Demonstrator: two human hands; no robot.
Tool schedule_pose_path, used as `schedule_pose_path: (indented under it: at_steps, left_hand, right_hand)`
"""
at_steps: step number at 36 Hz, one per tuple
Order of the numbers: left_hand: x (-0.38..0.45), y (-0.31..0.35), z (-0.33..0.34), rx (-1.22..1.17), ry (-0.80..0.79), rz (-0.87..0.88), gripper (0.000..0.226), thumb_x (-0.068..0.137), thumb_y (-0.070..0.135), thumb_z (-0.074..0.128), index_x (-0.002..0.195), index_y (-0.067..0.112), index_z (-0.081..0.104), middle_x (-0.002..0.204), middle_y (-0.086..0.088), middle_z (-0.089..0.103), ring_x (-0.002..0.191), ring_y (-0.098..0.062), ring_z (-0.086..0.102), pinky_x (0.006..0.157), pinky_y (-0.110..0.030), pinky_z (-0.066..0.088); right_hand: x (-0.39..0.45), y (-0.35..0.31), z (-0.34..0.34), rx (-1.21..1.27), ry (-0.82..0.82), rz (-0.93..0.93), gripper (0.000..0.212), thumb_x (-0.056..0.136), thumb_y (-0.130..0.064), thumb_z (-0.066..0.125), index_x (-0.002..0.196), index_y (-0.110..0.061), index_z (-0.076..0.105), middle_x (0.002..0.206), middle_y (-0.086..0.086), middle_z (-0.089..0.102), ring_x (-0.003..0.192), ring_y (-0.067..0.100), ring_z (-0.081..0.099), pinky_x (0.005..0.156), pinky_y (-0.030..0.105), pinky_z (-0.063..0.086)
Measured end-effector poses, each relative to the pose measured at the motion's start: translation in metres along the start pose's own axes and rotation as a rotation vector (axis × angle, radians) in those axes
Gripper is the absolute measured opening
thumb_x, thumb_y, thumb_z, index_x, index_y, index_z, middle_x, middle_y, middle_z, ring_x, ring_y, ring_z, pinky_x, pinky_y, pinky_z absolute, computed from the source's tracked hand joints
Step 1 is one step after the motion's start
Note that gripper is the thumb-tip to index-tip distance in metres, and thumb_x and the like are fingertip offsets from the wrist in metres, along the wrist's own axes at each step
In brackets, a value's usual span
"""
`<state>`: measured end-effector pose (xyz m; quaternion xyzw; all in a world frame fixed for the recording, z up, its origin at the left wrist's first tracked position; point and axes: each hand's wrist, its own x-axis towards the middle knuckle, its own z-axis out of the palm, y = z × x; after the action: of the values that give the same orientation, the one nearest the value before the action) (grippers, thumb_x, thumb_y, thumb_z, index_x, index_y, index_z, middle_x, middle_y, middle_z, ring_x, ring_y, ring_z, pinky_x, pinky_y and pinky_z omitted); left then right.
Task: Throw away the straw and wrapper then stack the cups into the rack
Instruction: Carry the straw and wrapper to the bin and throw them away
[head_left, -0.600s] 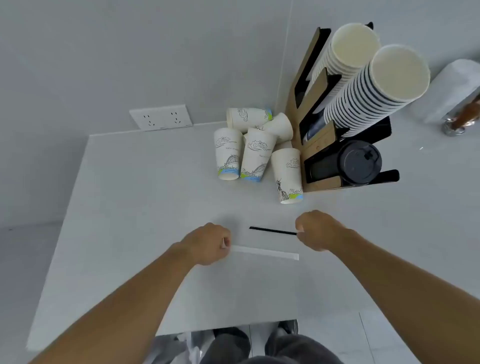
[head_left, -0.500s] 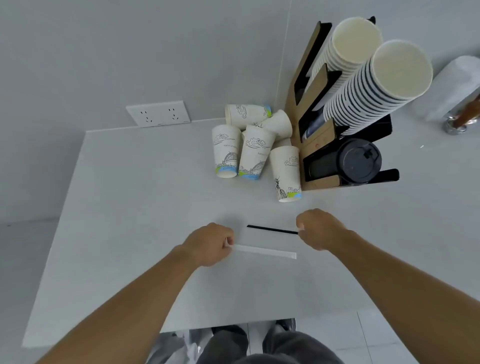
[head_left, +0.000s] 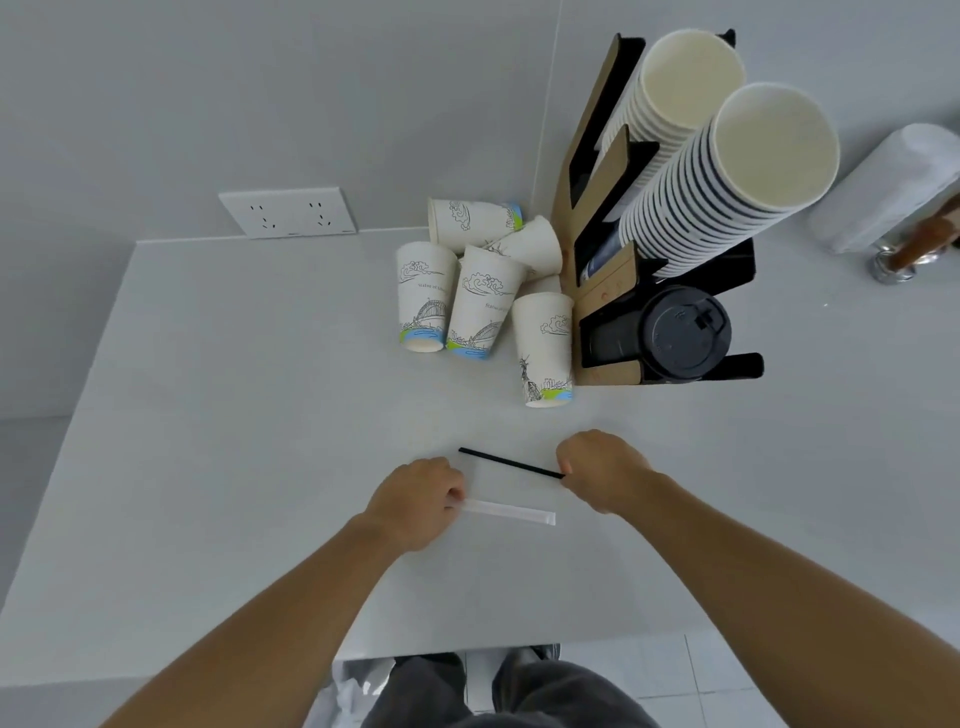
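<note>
A thin black straw (head_left: 509, 463) lies across the white table (head_left: 234, 415), and my right hand (head_left: 602, 467) pinches its right end. A white paper wrapper (head_left: 511, 512) lies just nearer, with my left hand (head_left: 415, 501) closed on its left end. Several printed paper cups (head_left: 485, 306) stand upside down or lie tipped at the back of the table. Right of them stands the brown and black cup rack (head_left: 608, 291), which holds two long stacks of cups (head_left: 727, 171) and black lids (head_left: 685, 332).
A wall socket (head_left: 288, 212) sits behind the table's back edge. A paper towel roll (head_left: 883, 192) on a holder is at the far right. Under the table's near edge, beside my legs, something white and crumpled (head_left: 358, 686) shows.
Both hands have stayed on the straw and wrapper ends. The straw's free left end has tilted slightly away from me. The camera has shifted a little.
</note>
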<state>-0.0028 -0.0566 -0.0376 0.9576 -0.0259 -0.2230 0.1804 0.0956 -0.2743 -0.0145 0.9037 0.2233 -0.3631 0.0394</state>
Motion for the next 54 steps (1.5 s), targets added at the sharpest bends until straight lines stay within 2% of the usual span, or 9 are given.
schedule_pose_path:
  at_steps: [7, 14, 23, 27, 33, 37, 42, 48, 54]
  left_hand:
    - [0.001, -0.001, -0.001, -0.009, -0.031, -0.015, 0.017, 0.090, 0.024, 0.054, 0.099, 0.021, 0.069, 0.103, 0.003, 0.065, 0.084, -0.013, 0.051, 0.072, -0.022, 0.036]
    - [0.001, 0.005, -0.002, 0.094, -0.065, -0.031, 0.016, 0.093, 0.024, 0.050, 0.098, 0.021, 0.065, 0.105, 0.002, 0.064, 0.087, -0.019, 0.057, 0.071, -0.026, 0.038]
    - [-0.013, 0.006, 0.007, 0.081, -0.112, -0.070, 0.013, 0.095, 0.021, 0.045, 0.094, 0.016, 0.057, 0.101, -0.001, 0.056, 0.081, -0.020, 0.050, 0.068, -0.029, 0.040]
    - [-0.020, 0.008, 0.010, 0.078, -0.116, -0.075, 0.011, 0.094, 0.019, 0.042, 0.087, 0.020, 0.050, 0.090, 0.004, 0.051, 0.077, -0.019, 0.047, 0.066, -0.028, 0.038]
    - [-0.036, 0.014, 0.011, 0.062, -0.109, -0.083, 0.019, 0.096, 0.024, 0.044, 0.105, 0.019, 0.060, 0.090, 0.008, 0.050, 0.080, -0.016, 0.049, 0.073, -0.028, 0.044]
    - [-0.060, 0.017, 0.020, 0.009, -0.066, -0.147, 0.022, 0.097, 0.026, 0.043, 0.103, 0.019, 0.063, 0.092, 0.007, 0.054, 0.080, -0.016, 0.054, 0.071, -0.025, 0.044]
    - [-0.095, 0.012, 0.032, -0.156, 0.021, -0.281, 0.017, 0.095, 0.024, 0.049, 0.101, 0.023, 0.065, 0.094, 0.008, 0.060, 0.084, -0.012, 0.058, 0.076, -0.024, 0.049]
    - [-0.137, 0.008, 0.038, -0.443, 0.159, -0.456, 0.008, 0.089, 0.017, 0.061, 0.088, 0.022, 0.067, 0.084, 0.005, 0.069, 0.078, -0.016, 0.064, 0.074, -0.028, 0.054]
    - [-0.174, -0.003, 0.048, -0.650, 0.349, -0.572, 0.017, 0.084, 0.010, 0.069, 0.074, 0.024, 0.065, 0.074, 0.004, 0.071, 0.065, -0.011, 0.060, 0.060, -0.008, 0.046]
  right_hand:
    - [0.002, 0.005, 0.001, 0.011, -0.007, -0.009, 0.010, 0.097, -0.020, 0.052, 0.087, -0.017, 0.052, 0.097, 0.005, 0.054, 0.085, 0.024, 0.052, 0.071, 0.032, 0.044]
    - [0.004, 0.008, 0.003, 0.011, -0.001, -0.040, 0.014, 0.098, -0.021, 0.052, 0.100, -0.011, 0.061, 0.095, 0.004, 0.052, 0.084, 0.022, 0.052, 0.071, 0.031, 0.044]
    - [0.001, 0.012, 0.011, 0.019, -0.002, -0.048, 0.011, 0.097, -0.018, 0.049, 0.087, -0.015, 0.046, 0.094, 0.003, 0.049, 0.083, 0.022, 0.049, 0.069, 0.032, 0.040]
    - [-0.002, 0.016, 0.010, 0.035, -0.014, -0.053, 0.023, 0.096, -0.019, 0.049, 0.074, -0.017, 0.044, 0.093, 0.005, 0.052, 0.082, 0.024, 0.052, 0.063, 0.030, 0.041]
    - [-0.018, 0.029, 0.008, 0.034, -0.044, -0.113, 0.017, 0.096, -0.016, 0.048, 0.101, -0.007, 0.061, 0.106, 0.012, 0.062, 0.093, 0.029, 0.062, 0.075, 0.037, 0.051]
    - [-0.020, 0.041, 0.011, 0.098, -0.023, -0.147, 0.012, 0.094, -0.016, 0.048, 0.088, -0.018, 0.057, 0.101, 0.006, 0.061, 0.087, 0.026, 0.059, 0.071, 0.032, 0.049]
    - [-0.027, 0.042, 0.020, 0.291, -0.010, -0.190, 0.019, 0.093, -0.015, 0.053, 0.104, -0.013, 0.068, 0.103, 0.004, 0.065, 0.090, 0.022, 0.060, 0.078, 0.031, 0.051]
    - [-0.042, 0.024, 0.032, 0.486, 0.002, -0.181, 0.020, 0.089, -0.015, 0.056, 0.075, -0.029, 0.060, 0.084, 0.006, 0.069, 0.074, 0.022, 0.064, 0.066, 0.032, 0.053]
    - [-0.056, 0.003, 0.036, 0.638, 0.041, -0.156, 0.009, 0.089, -0.013, 0.060, 0.088, -0.018, 0.067, 0.086, 0.003, 0.071, 0.065, 0.018, 0.062, 0.059, 0.030, 0.050]
